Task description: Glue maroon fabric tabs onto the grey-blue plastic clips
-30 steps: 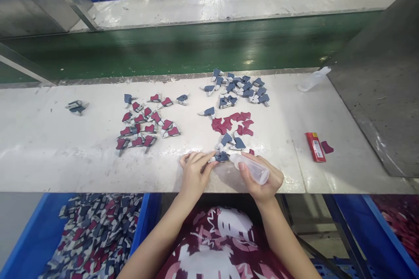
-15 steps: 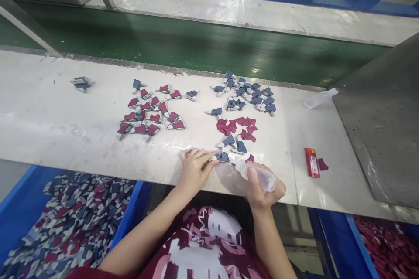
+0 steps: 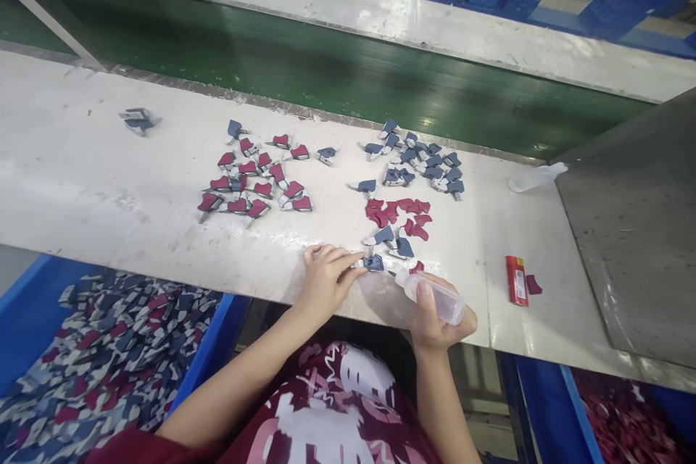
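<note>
Between its fingertips, my left hand (image 3: 329,277) pinches a blue-and-grey plastic part (image 3: 373,262) at the table's near edge. My right hand (image 3: 438,315) is wrapped round a clear squeeze bottle (image 3: 435,299), its thin tip pointing left at the blue part. Whether the tip touches the part I cannot tell. A single maroon piece (image 3: 417,267) lies just beyond the bottle. Two more blue-and-grey parts (image 3: 403,247) rest behind the held one, with a pile of maroon pieces (image 3: 383,213) farther back.
Several parts with maroon tops (image 3: 263,189) lie left of centre; blue-and-grey parts (image 3: 433,159) cluster at the back. A red box (image 3: 517,280) and another clear bottle (image 3: 538,177) are on the right. Blue bins of parts (image 3: 188,370) stand below the table. Behind runs a green belt (image 3: 326,65).
The camera view has tilted and shifted slightly. Both hands keep their holds on the part and the bottle, and the bottle's tip stays by the blue part.
</note>
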A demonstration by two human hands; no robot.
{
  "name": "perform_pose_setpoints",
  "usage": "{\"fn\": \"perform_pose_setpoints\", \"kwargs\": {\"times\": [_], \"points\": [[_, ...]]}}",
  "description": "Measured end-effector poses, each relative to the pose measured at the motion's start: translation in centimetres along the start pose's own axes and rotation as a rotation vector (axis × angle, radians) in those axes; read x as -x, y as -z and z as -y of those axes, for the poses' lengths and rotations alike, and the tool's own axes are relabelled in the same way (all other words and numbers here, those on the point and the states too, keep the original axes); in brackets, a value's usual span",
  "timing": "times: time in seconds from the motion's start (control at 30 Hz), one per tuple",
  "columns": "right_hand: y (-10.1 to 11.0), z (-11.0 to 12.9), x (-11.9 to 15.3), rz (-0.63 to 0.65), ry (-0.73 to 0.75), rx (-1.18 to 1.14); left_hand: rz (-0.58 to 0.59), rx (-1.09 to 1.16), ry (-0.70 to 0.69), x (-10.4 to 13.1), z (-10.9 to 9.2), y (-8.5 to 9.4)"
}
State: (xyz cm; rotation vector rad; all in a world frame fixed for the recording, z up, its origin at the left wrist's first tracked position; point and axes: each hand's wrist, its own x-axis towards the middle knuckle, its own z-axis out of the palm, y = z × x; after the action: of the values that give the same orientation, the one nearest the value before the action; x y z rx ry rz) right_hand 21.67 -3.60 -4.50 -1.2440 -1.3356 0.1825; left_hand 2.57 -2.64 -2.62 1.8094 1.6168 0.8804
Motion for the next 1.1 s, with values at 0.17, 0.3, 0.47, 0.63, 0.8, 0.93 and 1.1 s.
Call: {"fn": "perform_pose_setpoints", "kwargs": {"times": [0.17,0.3,0.47,0.63,0.8,0.93,1.1], "points": [[0.1,-0.1,0.0,-0.002,-0.022,-0.027,-0.006,-0.003,-0.002,0.0,0.1,-0.1],[0.0,0.1,-0.2,0.033,-0.046,-0.028,-0.011,0.005,-0.008,0.0,0.3,-0.2],[-0.7,1.0,-0.7,0.059,-0.042,-0.083,0.002,0.002,-0.005,0.0,0.2,-0.1],[-1.5,1.9,-1.2,0.111,-0.021,-0.122,0.01,-0.015,-0.012,0.0,0.2,0.0],[-1.9,1.6,-1.0,0.128,-0.005,-0.131,0.013,-0.022,-0.02,0.0,0.1,0.0],[-1.9,1.0,-0.6,0.132,-0.007,-0.108,0.024,-0.036,-0.022,0.0,-0.1,0.2],[-1.9,0.8,-0.5,0.143,-0.038,-0.083,0.037,-0.053,-0.016,0.1,-0.4,0.4]]}}
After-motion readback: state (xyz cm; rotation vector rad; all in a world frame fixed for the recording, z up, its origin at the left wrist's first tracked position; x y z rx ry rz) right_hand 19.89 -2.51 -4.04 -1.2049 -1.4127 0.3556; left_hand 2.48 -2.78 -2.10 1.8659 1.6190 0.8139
